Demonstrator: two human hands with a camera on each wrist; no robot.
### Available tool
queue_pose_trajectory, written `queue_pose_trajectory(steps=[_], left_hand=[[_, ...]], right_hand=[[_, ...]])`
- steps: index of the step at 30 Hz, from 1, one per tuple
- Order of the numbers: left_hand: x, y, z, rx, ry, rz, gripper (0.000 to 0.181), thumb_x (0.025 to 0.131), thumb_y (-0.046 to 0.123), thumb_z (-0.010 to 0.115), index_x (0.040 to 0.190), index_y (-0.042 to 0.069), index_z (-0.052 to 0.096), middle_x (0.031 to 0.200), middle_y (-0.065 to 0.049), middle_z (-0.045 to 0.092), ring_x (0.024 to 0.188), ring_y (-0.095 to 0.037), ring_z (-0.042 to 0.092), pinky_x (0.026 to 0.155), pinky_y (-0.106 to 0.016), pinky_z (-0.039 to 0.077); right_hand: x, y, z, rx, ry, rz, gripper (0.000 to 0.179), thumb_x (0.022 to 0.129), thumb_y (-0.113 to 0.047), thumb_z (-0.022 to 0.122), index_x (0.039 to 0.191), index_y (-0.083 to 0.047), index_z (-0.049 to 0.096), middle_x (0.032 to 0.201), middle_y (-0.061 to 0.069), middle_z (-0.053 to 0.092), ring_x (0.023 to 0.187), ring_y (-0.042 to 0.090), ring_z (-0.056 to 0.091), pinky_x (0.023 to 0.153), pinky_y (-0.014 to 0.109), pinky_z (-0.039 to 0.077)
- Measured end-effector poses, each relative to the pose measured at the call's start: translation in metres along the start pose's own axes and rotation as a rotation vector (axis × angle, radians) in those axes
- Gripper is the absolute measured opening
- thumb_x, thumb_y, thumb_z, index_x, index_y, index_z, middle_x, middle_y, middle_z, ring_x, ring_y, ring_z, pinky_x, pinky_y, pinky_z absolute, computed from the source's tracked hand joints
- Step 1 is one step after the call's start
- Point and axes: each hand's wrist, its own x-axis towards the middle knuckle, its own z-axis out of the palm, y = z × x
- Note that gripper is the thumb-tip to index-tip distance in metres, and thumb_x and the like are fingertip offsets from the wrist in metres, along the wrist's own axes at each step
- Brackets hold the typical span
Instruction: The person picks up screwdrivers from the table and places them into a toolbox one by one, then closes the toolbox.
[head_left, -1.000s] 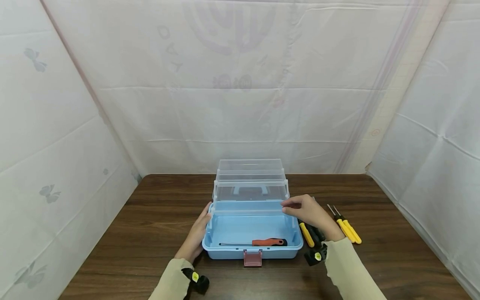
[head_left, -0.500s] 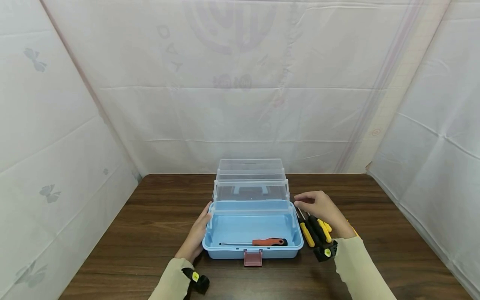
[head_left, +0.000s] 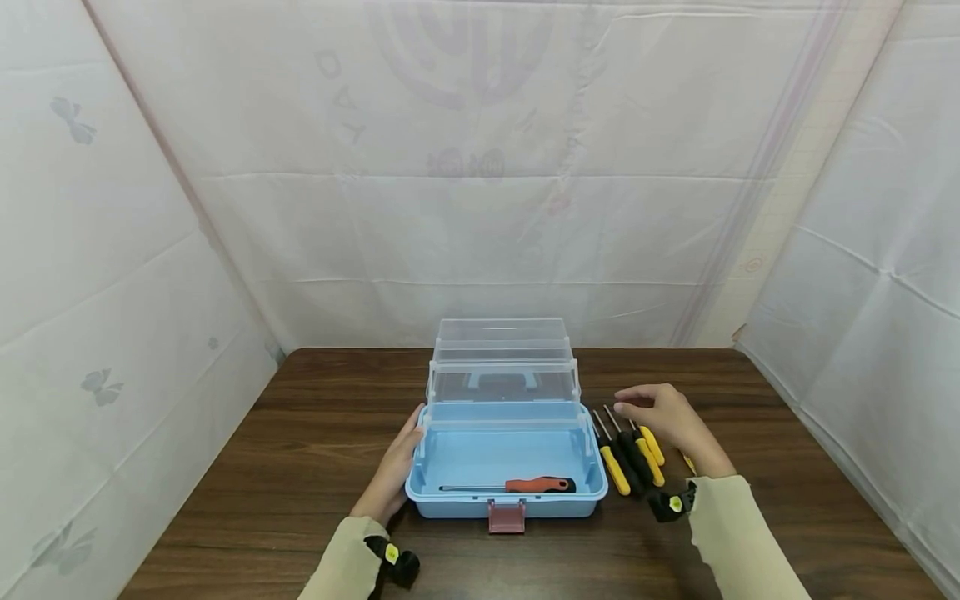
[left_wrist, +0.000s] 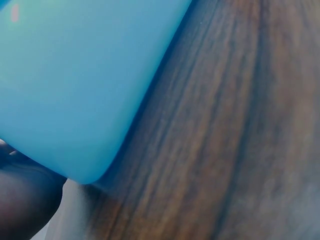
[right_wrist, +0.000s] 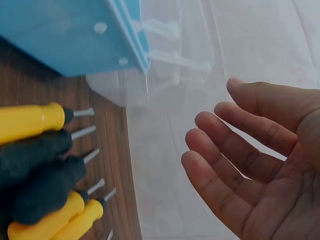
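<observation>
A light blue toolbox (head_left: 450,508) stands with its clear lid raised, and an orange-and-black screwdriver (head_left: 536,484) lies inside along the front wall. My left hand (head_left: 393,471) rests along the toolbox's left side, fingers lying straight against the outer wall; the left wrist view mostly shows that blue wall (left_wrist: 90,90). To the right of the toolbox my right hand (head_left: 667,417) hovers over the tips of several screwdrivers with yellow handles (head_left: 615,471) and black handles (head_left: 628,468). In the right wrist view its fingers (right_wrist: 235,150) are spread, slightly bent, and hold nothing.
Clear trays (head_left: 502,367) and the lid rise behind the toolbox, near the table's back edge. A pink latch (head_left: 506,517) hangs at its front. Another yellow handle (head_left: 688,463) shows partly behind my right wrist. White sheeting (head_left: 480,208) surrounds the wooden table (head_left: 322,433).
My right hand has moved right, from the toolbox's rear right corner to above the row of screwdrivers, uncovering more of their handles and shafts. The left hand has stayed in place.
</observation>
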Motion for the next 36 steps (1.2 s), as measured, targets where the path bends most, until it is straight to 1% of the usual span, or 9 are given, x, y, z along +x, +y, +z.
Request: queue_pose_trajectory(steps=[2, 6, 10, 17, 21, 24, 26, 31, 36], left_hand=[[0.0, 0.001, 0.0, 0.002, 0.0, -0.001, 0.054, 0.106, 0.03, 0.027, 0.156, 0.022, 0.01, 0.163, -0.009, 0.005, 0.149, -0.035, 0.004, 0.117, -0.057, 0.01], [-0.001, 0.001, 0.0, -0.001, 0.001, 0.0, 0.054, 0.106, 0.03, 0.027, 0.156, 0.022, 0.009, 0.163, -0.01, 0.004, 0.149, -0.035, 0.004, 0.117, -0.057, 0.01], [-0.001, 0.001, 0.0, -0.009, 0.001, 0.004, 0.054, 0.106, 0.029, 0.026, 0.156, 0.021, 0.009, 0.163, -0.01, 0.004, 0.149, -0.035, 0.003, 0.117, -0.057, 0.009], [0.0, -0.002, 0.0, 0.006, 0.007, -0.001, 0.054, 0.106, 0.031, 0.027, 0.156, 0.022, 0.011, 0.163, -0.011, 0.005, 0.149, -0.036, 0.004, 0.117, -0.058, 0.01], [0.0, -0.002, 0.0, 0.014, 0.014, -0.006, 0.053, 0.106, 0.032, 0.028, 0.156, 0.024, 0.012, 0.163, -0.011, 0.006, 0.149, -0.037, 0.005, 0.117, -0.059, 0.011], [0.0, -0.002, 0.0, 0.016, 0.018, -0.01, 0.053, 0.105, 0.033, 0.028, 0.156, 0.025, 0.012, 0.163, -0.011, 0.006, 0.149, -0.037, 0.005, 0.117, -0.059, 0.011], [0.0, -0.002, 0.0, 0.018, 0.017, -0.009, 0.053, 0.105, 0.032, 0.028, 0.156, 0.024, 0.012, 0.163, -0.011, 0.005, 0.149, -0.037, 0.005, 0.117, -0.059, 0.011], [-0.001, -0.001, 0.0, 0.016, 0.014, -0.007, 0.053, 0.106, 0.031, 0.027, 0.156, 0.024, 0.012, 0.163, -0.011, 0.005, 0.149, -0.037, 0.004, 0.117, -0.059, 0.01], [-0.002, 0.0, 0.0, 0.019, 0.017, -0.011, 0.053, 0.106, 0.032, 0.027, 0.156, 0.025, 0.012, 0.163, -0.011, 0.005, 0.149, -0.037, 0.005, 0.117, -0.059, 0.01]], right_hand=[[-0.002, 0.003, -0.002, -0.021, 0.006, 0.014, 0.039, 0.094, -0.03, 0.061, 0.12, -0.001, 0.065, 0.126, 0.026, 0.059, 0.107, 0.038, 0.06, 0.085, 0.051, 0.053], [-0.004, 0.009, -0.006, -0.04, 0.012, 0.043, 0.042, 0.094, -0.033, 0.06, 0.122, -0.001, 0.064, 0.128, 0.028, 0.057, 0.102, 0.036, 0.061, 0.078, 0.046, 0.053], [-0.005, 0.019, -0.01, -0.046, 0.015, 0.05, 0.045, 0.094, -0.035, 0.06, 0.123, 0.001, 0.063, 0.128, 0.029, 0.057, 0.1, 0.035, 0.061, 0.076, 0.045, 0.054], [-0.011, 0.036, -0.014, -0.02, 0.016, 0.076, 0.047, 0.095, -0.032, 0.059, 0.124, 0.005, 0.06, 0.125, 0.032, 0.057, 0.088, 0.031, 0.064, 0.071, 0.041, 0.056], [-0.012, 0.043, -0.015, -0.048, 0.026, 0.1, 0.048, 0.096, -0.033, 0.058, 0.125, 0.006, 0.059, 0.124, 0.032, 0.057, 0.098, 0.04, 0.063, 0.079, 0.048, 0.055], [-0.013, 0.047, -0.018, -0.064, 0.029, 0.123, 0.05, 0.095, -0.035, 0.058, 0.125, 0.005, 0.059, 0.126, 0.032, 0.057, 0.112, 0.048, 0.056, 0.085, 0.054, 0.052], [-0.015, 0.05, -0.019, -0.053, 0.027, 0.14, 0.051, 0.095, -0.037, 0.058, 0.126, 0.004, 0.059, 0.128, 0.031, 0.056, 0.115, 0.049, 0.054, 0.087, 0.056, 0.05], [-0.019, 0.057, -0.021, -0.045, 0.017, 0.166, 0.055, 0.095, -0.041, 0.057, 0.128, 0.003, 0.058, 0.131, 0.031, 0.053, 0.117, 0.049, 0.052, 0.088, 0.058, 0.049], [-0.023, 0.062, -0.024, -0.064, 0.011, 0.188, 0.052, 0.096, -0.038, 0.055, 0.129, 0.003, 0.057, 0.132, 0.034, 0.051, 0.115, 0.051, 0.052, 0.084, 0.055, 0.05]])
